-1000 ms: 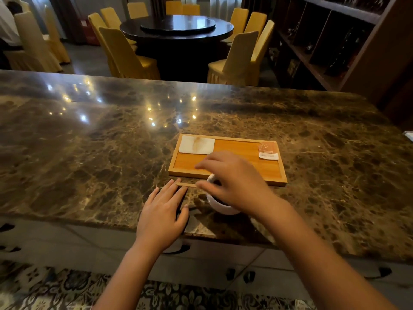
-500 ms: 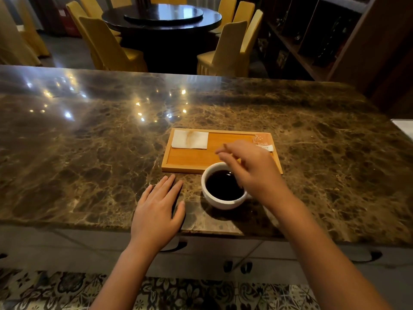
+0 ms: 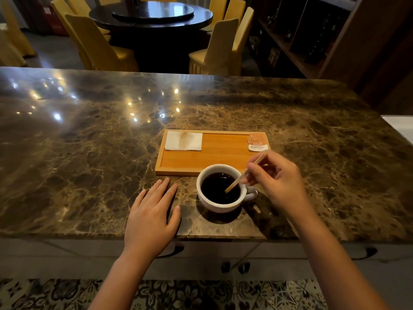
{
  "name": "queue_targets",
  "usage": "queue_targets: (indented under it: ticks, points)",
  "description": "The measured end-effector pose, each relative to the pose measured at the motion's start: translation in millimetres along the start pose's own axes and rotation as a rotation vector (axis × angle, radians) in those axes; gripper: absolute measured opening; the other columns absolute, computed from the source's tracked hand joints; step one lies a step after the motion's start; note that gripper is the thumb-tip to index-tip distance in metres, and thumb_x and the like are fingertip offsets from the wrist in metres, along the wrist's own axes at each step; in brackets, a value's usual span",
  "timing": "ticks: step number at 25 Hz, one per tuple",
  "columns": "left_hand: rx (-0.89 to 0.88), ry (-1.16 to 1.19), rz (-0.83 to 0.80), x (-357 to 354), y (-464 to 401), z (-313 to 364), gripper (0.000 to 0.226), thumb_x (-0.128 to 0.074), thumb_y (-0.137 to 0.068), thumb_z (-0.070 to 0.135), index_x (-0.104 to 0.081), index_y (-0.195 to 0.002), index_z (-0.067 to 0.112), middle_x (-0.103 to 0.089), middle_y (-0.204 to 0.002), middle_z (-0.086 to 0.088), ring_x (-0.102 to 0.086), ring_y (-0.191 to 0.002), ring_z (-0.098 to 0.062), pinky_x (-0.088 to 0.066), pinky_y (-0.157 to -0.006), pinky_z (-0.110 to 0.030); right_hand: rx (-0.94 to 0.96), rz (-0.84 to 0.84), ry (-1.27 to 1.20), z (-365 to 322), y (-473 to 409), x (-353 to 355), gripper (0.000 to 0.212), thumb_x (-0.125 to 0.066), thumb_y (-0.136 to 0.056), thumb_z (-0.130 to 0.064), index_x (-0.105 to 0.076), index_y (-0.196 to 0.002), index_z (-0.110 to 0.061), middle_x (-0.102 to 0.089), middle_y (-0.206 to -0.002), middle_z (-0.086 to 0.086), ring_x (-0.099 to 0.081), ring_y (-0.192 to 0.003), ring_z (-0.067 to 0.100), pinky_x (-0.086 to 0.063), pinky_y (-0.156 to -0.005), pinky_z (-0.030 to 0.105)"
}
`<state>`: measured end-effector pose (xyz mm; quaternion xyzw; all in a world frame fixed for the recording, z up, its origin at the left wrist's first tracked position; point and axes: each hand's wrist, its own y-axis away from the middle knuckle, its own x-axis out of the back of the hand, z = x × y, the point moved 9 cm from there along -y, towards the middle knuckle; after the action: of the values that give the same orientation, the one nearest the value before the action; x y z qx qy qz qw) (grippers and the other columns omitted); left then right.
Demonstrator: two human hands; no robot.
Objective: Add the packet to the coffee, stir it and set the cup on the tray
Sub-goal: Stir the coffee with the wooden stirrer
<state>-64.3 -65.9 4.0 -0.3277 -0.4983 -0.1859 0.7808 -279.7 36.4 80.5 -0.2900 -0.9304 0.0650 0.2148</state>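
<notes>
Moved off the cup's rim to its right side since a moment ago: right hand (image 3: 277, 182), now pinching a wooden stick (image 3: 244, 174) between thumb and fingers (image 3: 251, 175), tip dipped at a slant into the coffee (image 3: 220, 187). Unchanged: left hand (image 3: 152, 217), flat on the surface (image 3: 89, 164) with palm down, fingers spread loose, holding nothing, just left of the cup.

White cup (image 3: 222, 189), round, nearly full of dark, glossy liquid, handle pointing right under the right hand. Standing upright on the surface, touching or almost touching the tray's near edge, not on it.

Wooden tray (image 3: 210, 155), shallow with a raised lip. Stained white napkin (image 3: 183, 141) in its far left corner, orange packet (image 3: 257, 142) in its far right corner, bare wood between and in front of them.

Near edge of the surface close below the cup and left wrist. Wide open stone to the left, right and beyond the tray.
</notes>
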Motion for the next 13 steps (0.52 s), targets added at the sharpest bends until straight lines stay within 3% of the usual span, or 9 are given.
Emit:
queue_targets:
  ticks: [2,5,10,13]
  points:
    - [-0.002,0.002,0.001,0.7,0.1,0.4,0.05,-0.038,-0.087,0.039,-0.049,-0.131,0.018,-0.044,-0.139,-0.005,-0.033,-0.129,-0.015,-0.022,-0.105,-0.038,-0.009,-0.024,-0.053,1.1,4.4,-4.4,0.015,-0.048,-0.093,-0.011,-0.063,-0.088,-0.011,-0.069,-0.077,0.005,-0.071,-0.07,0.016,-0.06,-0.066,0.032]
    - [-0.004,0.004,-0.002,1.1,-0.5,0.6,0.051,-0.037,-0.087,0.04,-0.049,-0.131,0.018,-0.044,-0.139,-0.005,-0.033,-0.129,-0.015,-0.022,-0.105,-0.038,0.043,0.009,0.013,-4.0,6.9,2.8,0.018,-0.048,-0.093,-0.009,-0.066,-0.09,-0.013,-0.069,-0.082,0.001,-0.069,-0.077,0.013,-0.058,-0.07,0.025]
    - [-0.003,0.006,-0.002,2.1,-0.1,0.9,0.051,-0.036,-0.087,0.04,-0.049,-0.131,0.017,-0.044,-0.139,-0.006,-0.034,-0.129,-0.016,-0.024,-0.105,-0.04,0.142,-0.028,0.127,-17.9,14.1,12.7,0.019,-0.046,-0.092,-0.016,-0.064,-0.089,-0.01,-0.069,-0.083,0.003,-0.07,-0.075,0.011,-0.059,-0.065,0.023]
    - [0.0,0.008,-0.006,1.8,0.1,0.8,0.051,-0.036,-0.087,0.041,-0.049,-0.131,0.017,-0.044,-0.139,-0.005,-0.034,-0.129,-0.016,-0.024,-0.105,-0.04,0.103,-0.121,0.038,-16.6,21.1,6.4,0.02,-0.046,-0.091,-0.017,-0.064,-0.089,-0.01,-0.069,-0.079,0.002,-0.071,-0.074,0.014,-0.06,-0.061,0.027]
